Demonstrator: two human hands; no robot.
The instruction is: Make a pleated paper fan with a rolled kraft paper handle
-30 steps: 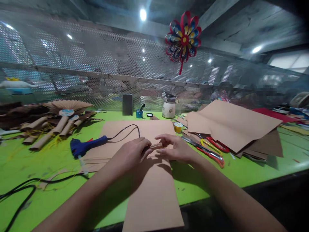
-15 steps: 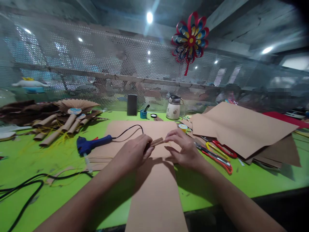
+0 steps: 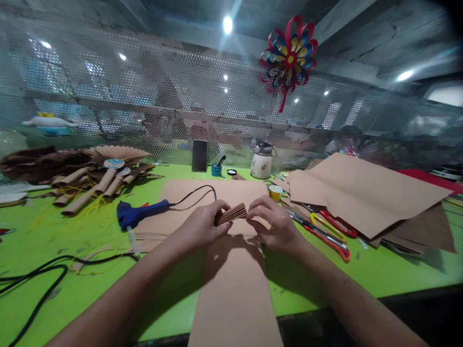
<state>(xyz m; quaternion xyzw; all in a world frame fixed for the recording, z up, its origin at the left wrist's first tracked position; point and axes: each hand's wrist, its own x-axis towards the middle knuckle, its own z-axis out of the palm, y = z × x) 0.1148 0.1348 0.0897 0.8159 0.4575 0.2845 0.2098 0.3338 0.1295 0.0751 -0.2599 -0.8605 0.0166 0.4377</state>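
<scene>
My left hand [image 3: 208, 222] is closed around a small bundle of pleated brown paper [image 3: 233, 214], thumb below and fingers above. The folded edges fan out slightly toward the right. At the bundle's right end is my right hand [image 3: 273, 224], its fingertips bent in close to the pleats. A thin yellowish strand seems to run between its thumb and fingers, too fine to make out. Beneath both hands a long brown paper strip [image 3: 235, 299] reaches to the table's front edge, and a wider brown sheet [image 3: 188, 190] lies behind.
A blue glue gun [image 3: 141, 212] with a black cord rests at left, near finished paper fans [image 3: 108, 178]. At right lie scissors [image 3: 334, 224], a cutter [image 3: 325, 236] and large brown sheets [image 3: 369, 193]. A yellow tape roll [image 3: 275, 193], bottle [image 3: 261, 161] and blue jar [image 3: 216, 168] stand behind.
The pleated paper bundle has turned and its folds show more broadly. My left fingers have shifted back along it, while my right hand stays at its right end.
</scene>
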